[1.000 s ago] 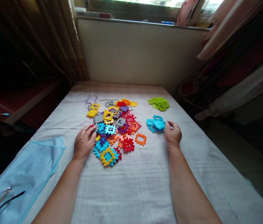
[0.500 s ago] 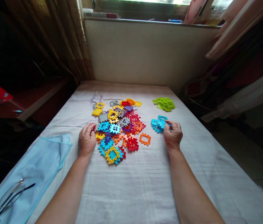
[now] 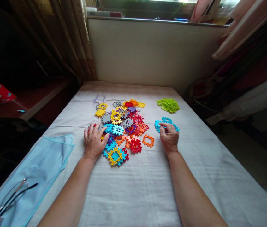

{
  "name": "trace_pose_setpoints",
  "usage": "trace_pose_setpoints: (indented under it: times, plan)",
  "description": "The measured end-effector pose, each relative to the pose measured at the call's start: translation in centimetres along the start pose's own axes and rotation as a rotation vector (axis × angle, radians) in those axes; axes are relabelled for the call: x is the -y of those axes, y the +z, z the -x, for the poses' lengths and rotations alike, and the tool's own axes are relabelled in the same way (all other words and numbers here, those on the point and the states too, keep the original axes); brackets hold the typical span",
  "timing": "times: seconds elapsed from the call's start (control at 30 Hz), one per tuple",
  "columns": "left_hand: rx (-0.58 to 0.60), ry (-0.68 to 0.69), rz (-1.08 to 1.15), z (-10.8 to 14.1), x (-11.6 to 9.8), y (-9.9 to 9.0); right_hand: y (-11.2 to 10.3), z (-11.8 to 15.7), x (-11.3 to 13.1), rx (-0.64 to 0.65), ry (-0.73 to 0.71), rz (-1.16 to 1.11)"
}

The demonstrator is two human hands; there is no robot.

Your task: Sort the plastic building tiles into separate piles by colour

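Observation:
My left hand [image 3: 94, 140] lies open with its fingers spread over the left edge of a mixed pile of interlocking plastic tiles, touching a light-blue tile [image 3: 109, 127] and covering others. In the pile are white-windowed blue [image 3: 118, 130], red [image 3: 136, 146], grey, purple and orange tiles, and a yellow frame tile [image 3: 115, 156] lies at its near end. My right hand [image 3: 169, 137] is closed, fingers curled, at the near side of a small group of light-blue tiles [image 3: 167, 119]. Whether a tile is between its fingers is hidden.
A heap of lime-green tiles [image 3: 168, 105] sits at the far right of the white-covered table [image 3: 128, 195]. At the left lie a light-blue cloth [image 3: 41, 160] and eyeglasses [image 3: 10, 198]. A wall [image 3: 147, 53] with a window ledge stands behind, and a curtain [image 3: 69, 41] hangs left.
My left hand has spread its fingers and moved right onto the pile. My right hand has shifted left and slightly nearer, uncovering light-blue tiles at their right side.

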State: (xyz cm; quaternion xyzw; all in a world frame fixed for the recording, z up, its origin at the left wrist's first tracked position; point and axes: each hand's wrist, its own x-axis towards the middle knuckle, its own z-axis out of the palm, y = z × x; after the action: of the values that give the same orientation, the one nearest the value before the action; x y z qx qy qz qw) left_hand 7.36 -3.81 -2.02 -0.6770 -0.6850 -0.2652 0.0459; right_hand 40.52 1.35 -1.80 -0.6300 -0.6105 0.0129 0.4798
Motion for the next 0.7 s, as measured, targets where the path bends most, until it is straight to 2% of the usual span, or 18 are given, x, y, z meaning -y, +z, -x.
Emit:
trace_pose_setpoints:
  times: [0.17,0.5,0.7]
  plan:
    - [0.021,0.031,0.088,-0.2,0.3,-0.1,0.6,0.4,1.0,0.022,-0.086,-0.071]
    - [0.012,0.070,0.191,-0.5,0.2,-0.5,2.3,2.9,5.1,0.212,-0.263,-0.205]
    - [0.024,0.032,0.082,-0.2,0.2,0.0,2.8,3.8,6.0,0.262,-0.326,-0.196]
